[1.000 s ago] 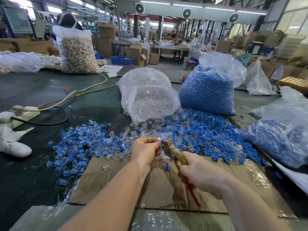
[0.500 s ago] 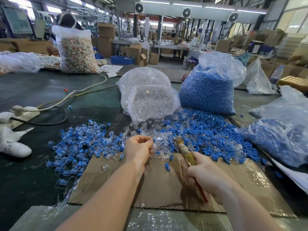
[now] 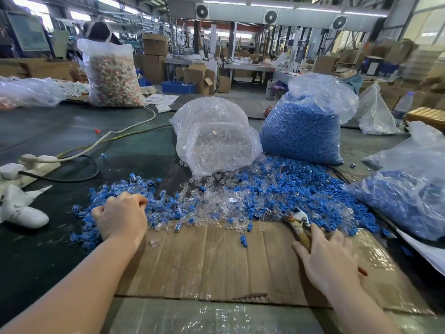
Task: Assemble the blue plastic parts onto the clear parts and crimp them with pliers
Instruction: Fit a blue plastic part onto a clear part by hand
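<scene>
My left hand (image 3: 120, 218) hovers with curled fingers over the pile of assembled blue-and-clear parts (image 3: 147, 186) at the left; a part it pinches is mostly hidden. My right hand (image 3: 332, 256) lies on the cardboard sheet (image 3: 216, 261), wrapped over the pliers (image 3: 299, 227). Their jaws point away toward the loose blue parts (image 3: 301, 189). Loose clear parts (image 3: 216, 201) are heaped in the middle, spilling from a clear-parts bag (image 3: 216, 145). Beside it stands a full bag of blue parts (image 3: 301, 133).
Another bag of blue parts (image 3: 409, 196) lies at the right. A power strip with cables (image 3: 29, 162) and a white cloth object (image 3: 21, 213) sit at the left. Behind stand a tall bag of mixed parts (image 3: 113, 75) and a water bottle (image 3: 404, 104).
My left hand has drawn away from the plier jaws and moved left over the assembled pile. My right hand has moved right and lowered the pliers onto the cardboard.
</scene>
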